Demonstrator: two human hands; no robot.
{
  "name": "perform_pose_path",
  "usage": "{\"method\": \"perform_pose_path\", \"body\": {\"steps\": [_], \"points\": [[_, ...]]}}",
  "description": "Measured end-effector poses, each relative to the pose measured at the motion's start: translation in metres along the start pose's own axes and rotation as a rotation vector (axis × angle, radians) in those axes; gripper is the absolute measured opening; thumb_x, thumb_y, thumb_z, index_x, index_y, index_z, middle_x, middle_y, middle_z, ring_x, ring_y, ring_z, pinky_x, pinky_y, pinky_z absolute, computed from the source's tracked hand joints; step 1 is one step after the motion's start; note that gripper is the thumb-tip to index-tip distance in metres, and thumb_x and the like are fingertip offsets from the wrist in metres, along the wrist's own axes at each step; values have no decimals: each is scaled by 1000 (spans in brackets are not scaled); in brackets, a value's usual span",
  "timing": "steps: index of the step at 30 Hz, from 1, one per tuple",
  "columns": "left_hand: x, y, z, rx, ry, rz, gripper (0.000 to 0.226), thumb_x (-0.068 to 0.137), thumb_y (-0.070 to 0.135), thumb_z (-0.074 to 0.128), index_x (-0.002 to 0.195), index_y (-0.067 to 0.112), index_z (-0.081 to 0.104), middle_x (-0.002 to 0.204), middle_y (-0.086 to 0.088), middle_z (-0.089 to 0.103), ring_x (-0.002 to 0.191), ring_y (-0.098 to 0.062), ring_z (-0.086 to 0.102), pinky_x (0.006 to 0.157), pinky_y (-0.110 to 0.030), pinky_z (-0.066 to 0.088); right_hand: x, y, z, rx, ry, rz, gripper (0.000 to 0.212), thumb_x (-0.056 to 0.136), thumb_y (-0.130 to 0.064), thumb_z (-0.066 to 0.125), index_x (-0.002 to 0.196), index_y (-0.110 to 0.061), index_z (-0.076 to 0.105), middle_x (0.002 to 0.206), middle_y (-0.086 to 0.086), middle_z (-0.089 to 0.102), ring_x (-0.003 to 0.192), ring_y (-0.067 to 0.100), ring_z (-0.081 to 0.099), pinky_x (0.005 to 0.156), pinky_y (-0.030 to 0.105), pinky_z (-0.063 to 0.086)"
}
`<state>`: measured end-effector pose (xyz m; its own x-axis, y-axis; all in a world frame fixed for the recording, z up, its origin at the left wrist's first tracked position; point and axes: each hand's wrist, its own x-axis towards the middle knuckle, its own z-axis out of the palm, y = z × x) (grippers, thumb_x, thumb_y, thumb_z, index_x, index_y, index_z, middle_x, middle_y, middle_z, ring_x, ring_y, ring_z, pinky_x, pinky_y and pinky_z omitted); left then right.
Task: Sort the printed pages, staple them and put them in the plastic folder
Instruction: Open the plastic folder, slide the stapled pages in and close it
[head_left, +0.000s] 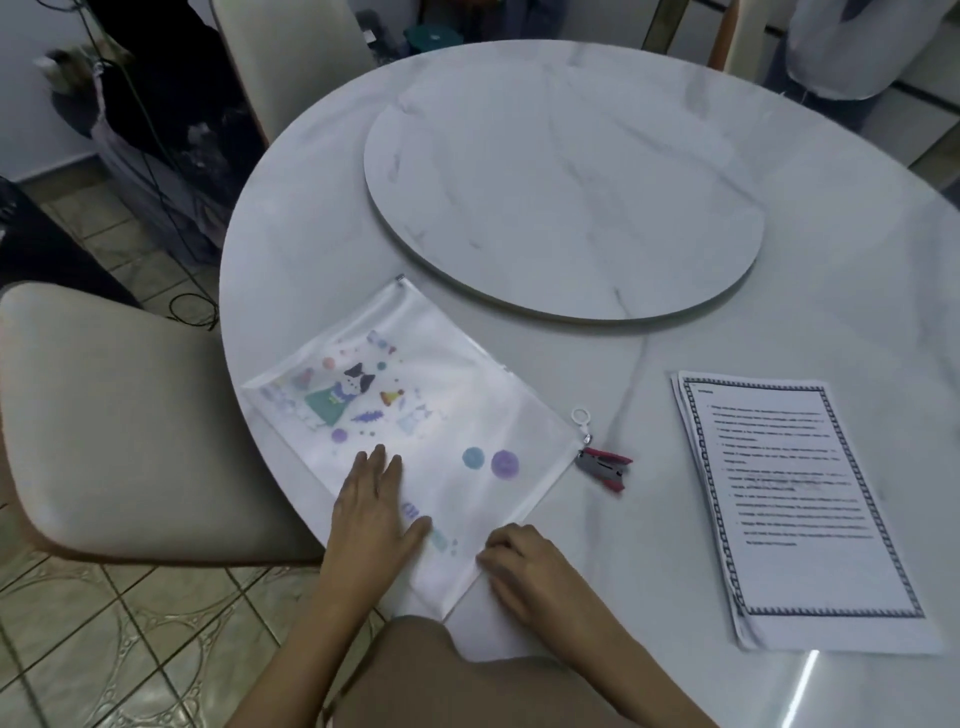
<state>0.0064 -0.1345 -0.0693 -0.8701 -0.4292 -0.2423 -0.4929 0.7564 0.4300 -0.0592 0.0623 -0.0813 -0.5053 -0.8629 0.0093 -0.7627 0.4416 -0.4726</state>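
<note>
No text was legible: the printed pages (795, 499) at lower right carried lines too blurred to read, and the lettering on the plastic folder (415, 415) stayed unreadable.

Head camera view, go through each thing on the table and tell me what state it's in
Plastic folder: flat on the table, zipper looks closed.
Printed pages: loose stack, outside the folder.
Stapler: lying untouched beside the folder.
Left hand: flat, pressing on the folder.
Right hand: fingers curled at the folder's near corner.
</note>
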Motion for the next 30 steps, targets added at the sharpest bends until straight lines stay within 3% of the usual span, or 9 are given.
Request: {"method": "perform_pose_path", "body": {"steps": [2, 5, 9, 12, 16, 22, 26, 30], "points": [[-1, -3, 0, 19, -22, 2, 77, 86, 40, 58, 146, 12, 18, 157, -9, 8, 145, -27, 2, 115, -39, 16, -3, 4, -8, 38, -60, -19, 25, 80, -23, 42, 93, -18, 63, 96, -2, 61, 80, 15, 59, 64, 24, 51], [-3, -9, -4, 51, -65, 38, 79, 88, 40, 56, 148, 13, 12, 158, -8, 2, 146, -25, 0, 116, -36, 13, 4, 14, -27, 179, -94, 23, 39, 84, -32, 36, 103, -13, 64, 103, 6, 61, 94, 17, 54, 82, 26, 42], [-3, -18, -13, 129, -125, 80, 81, 89, 42, 53, 149, 15, 5, 158, -5, -4, 146, -21, -3, 117, -31, 7, 26, 41, -54, 193, 119, 216, 36, 86, -27, 46, 112, -6, 61, 108, 11, 58, 101, 17, 50, 90, 20, 36], [-5, -24, -23, 148, -146, 124, 81, 88, 41, 55, 149, 15, 8, 158, -4, -1, 146, -19, -1, 117, -28, 6, 47, 61, -64, 49, 131, 400, 41, 88, -18, 56, 126, -5, 49, 124, 13, 47, 116, 28, 45, 100, 30, 36], [-6, -33, -36, 160, -184, 190, 83, 85, 38, 62, 148, 15, 14, 157, -1, 4, 146, -17, 3, 116, -27, 8, 74, 60, -64, -50, -1, 513, 35, 86, -18, 55, 116, -1, 47, 121, 15, 42, 114, 30, 40, 92, 32, 38], [-3, -38, -44, 93, -234, 223, 85, 82, 27, 67, 147, 15, 14, 152, 9, 0, 144, -11, -3, 112, -18, 3, 78, 49, -57, -41, 47, 549, 30, 85, -16, 55, 110, -1, 51, 117, 15, 44, 111, 30, 39, 91, 34, 38], [1, -29, -44, 22, -310, 149, 80, 86, 15, 63, 147, 13, 13, 154, 7, -2, 145, -15, -6, 116, -25, 2, 74, 34, -50, -42, 13, 539, 32, 87, -19, 55, 114, -3, 48, 120, 13, 45, 114, 28, 39, 91, 33, 37], [5, -29, -42, -33, -329, 102, 74, 88, 11, 59, 147, 15, 14, 156, 5, -1, 145, -15, -7, 119, -32, 2, 70, 27, -46, -59, 85, 563, 35, 89, -18, 53, 120, -5, 43, 123, 11, 42, 115, 26, 38, 91, 32, 38]]}}
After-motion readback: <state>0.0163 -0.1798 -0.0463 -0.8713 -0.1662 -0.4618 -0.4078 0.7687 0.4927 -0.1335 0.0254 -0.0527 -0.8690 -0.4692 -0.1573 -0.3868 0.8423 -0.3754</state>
